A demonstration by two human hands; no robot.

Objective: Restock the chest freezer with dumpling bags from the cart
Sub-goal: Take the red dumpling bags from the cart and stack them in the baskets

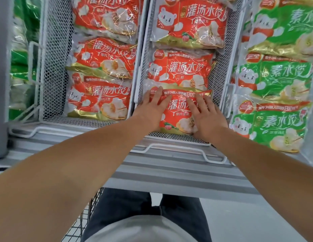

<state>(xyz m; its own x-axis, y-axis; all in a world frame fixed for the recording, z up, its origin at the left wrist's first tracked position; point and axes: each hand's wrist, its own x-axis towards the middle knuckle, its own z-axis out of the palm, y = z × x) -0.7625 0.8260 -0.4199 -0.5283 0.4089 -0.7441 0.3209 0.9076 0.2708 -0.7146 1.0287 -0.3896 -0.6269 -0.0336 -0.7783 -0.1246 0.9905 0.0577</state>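
A red dumpling bag (180, 112) lies flat at the near end of the middle white mesh basket (217, 75) in the chest freezer. My left hand (152, 109) presses on the bag's left side with straight, spread fingers. On the bag's right side my right hand (207, 116) lies flat, fingers also straight. Two more red bags (180, 69) lie farther back in the same basket. A corner of the wire cart (86, 215) shows at the bottom left, its contents hidden.
The left mesh basket (52, 67) holds three red dumpling bags (100, 100). Green dumpling bags (274, 123) fill the right side. More green packs (21, 67) sit at the far left. The grey freezer rim (169, 172) runs in front of my legs.
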